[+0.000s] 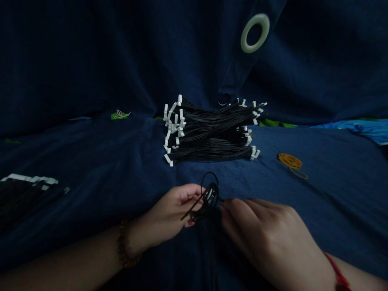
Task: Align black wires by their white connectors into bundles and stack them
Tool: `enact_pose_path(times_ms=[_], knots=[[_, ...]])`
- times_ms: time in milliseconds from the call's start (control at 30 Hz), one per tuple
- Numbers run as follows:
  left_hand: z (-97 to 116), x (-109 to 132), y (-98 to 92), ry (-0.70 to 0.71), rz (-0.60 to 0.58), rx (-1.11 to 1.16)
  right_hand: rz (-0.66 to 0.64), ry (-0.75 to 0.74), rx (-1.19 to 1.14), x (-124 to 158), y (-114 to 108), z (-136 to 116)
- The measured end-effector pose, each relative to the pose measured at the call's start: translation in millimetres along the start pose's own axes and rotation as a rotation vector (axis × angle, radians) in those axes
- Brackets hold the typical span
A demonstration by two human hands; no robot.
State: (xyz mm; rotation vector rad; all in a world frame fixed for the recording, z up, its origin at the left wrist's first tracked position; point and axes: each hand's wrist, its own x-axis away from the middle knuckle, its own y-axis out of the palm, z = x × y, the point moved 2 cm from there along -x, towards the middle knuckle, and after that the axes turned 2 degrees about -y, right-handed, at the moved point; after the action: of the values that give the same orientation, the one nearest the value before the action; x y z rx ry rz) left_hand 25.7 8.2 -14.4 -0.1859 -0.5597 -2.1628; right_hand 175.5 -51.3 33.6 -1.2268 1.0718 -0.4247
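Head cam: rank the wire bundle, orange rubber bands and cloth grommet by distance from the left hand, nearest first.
From the left hand:
1. Black wire bundle with white connectors: ahead, mid-cloth.
2. Orange rubber bands: ahead, off to the right.
3. Pale cloth grommet: farthest, high on the hanging cloth.

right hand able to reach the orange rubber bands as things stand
Probably yes: the orange rubber bands on the blue cloth lie ahead of the right hand, with the stacked wire bundle off to the left. It would likely have to release the black wires first.
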Motion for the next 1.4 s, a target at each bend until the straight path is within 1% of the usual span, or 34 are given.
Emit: enact_pose_path(times_ms=[133, 300, 433, 500, 667, 700, 767, 867, 933, 1000, 1067, 1167, 1267, 1400], knots=[[3.1, 1.5, 1.5, 0.011, -0.006, 0.018, -0.009, 0.006, 0.009, 1.6, 0.0, -0.5], [5.3, 1.4, 3.2, 0.012, -0.087, 0.029, 0.011, 0.009, 0.004, 0.5, -1.8, 0.7], [4.8, 2.3, 4.9, -0.012, -0.132, -0.064, -0.026, 0.005, -0.02, -0.2, -2.9, 0.8], [3.1, 2.5, 4.6, 0.0, -0.147, -0.107, -0.039, 0.007, -0.027, 0.0, -3.4, 0.0], [0.5, 1.9, 2.4, -0.016, -0.151, -0.251, -0.065, -0.002, -0.047, -1.0, -3.6, -2.0], [0.9, 1.5, 2.8, -0.018, -0.165, -0.233, -0.064, -0.008, -0.039, -1.9, -3.7, -1.9], [2.7, 0.6, 4.2, 0.0, -0.196, -0.115, -0.019, -0.018, 0.013, -4.3, -4.6, -1.2], [5.9, 0.6, 5.9, 0.012, -0.222, 0.015, 0.031, -0.083, 0.098, -7.5, -4.4, -0.2], [8.2, 1.9, 5.7, -0.036, -0.209, 0.02, -0.024, -0.143, 0.07, -7.8, -1.5, 0.7], [11.1, 3.8, 4.1, -0.099, -0.18, 0.017, -0.092, -0.156, -0.013, -6.6, 2.0, 2.7], [14.2, 5.3, 1.7, -0.157, -0.14, -0.002, -0.091, -0.119, -0.062, -4.9, 4.3, 5.6], [16.4, 5.6, -1.7, -0.233, -0.112, -0.084, -0.045, -0.058, -0.058, -3.2, 6.8, 9.1], [15.1, 3.7, -3.8, -0.287, -0.137, -0.11, -0.056, -0.036, -0.096, -2.8, 10.4, 9.3], [12.0, 0.8, -6.4, -0.342, -0.152, -0.041, -0.081, -0.034, -0.143, -3.7, 14.4, 8.0]])
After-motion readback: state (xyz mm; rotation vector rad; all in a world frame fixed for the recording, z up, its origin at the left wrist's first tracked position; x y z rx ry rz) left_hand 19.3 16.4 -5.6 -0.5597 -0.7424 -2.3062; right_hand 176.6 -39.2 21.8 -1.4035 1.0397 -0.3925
